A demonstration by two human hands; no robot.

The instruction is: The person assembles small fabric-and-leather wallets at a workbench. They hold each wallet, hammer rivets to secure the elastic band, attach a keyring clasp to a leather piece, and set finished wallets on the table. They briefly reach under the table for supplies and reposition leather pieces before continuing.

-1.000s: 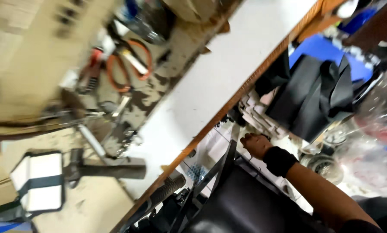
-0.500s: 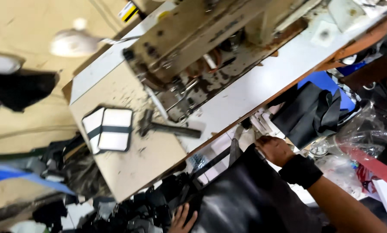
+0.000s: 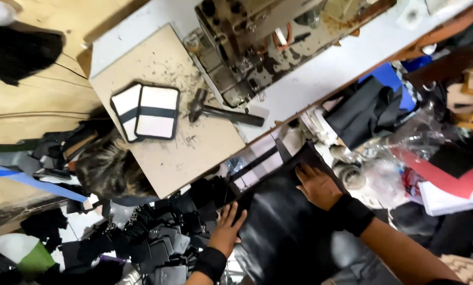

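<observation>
A large sheet of black leather (image 3: pixel 284 227) lies across my lap below the table edge. My right hand (image 3: pixel 316 186) rests flat on its upper part, fingers spread. My left hand (image 3: pixel 227 226) presses on its left edge, beside a heap of small black cut pieces (image 3: pixel 162 237). Both wrists wear black bands. Neither hand grips anything; both lie palm down on the sheet.
A worn sewing machine (image 3: pixel 257 42) stands on the white table (image 3: pixel 326 74). A hammer (image 3: pixel 220 112) and two white-and-black panels (image 3: pixel 146 112) lie on a tan board (image 3: pixel 194 153). Black fabric, red sheet and plastic bags crowd the right.
The view has swung down and left. My left hand has come into view on the sheet's edge, and my right hand has spread flat on the black leather.
</observation>
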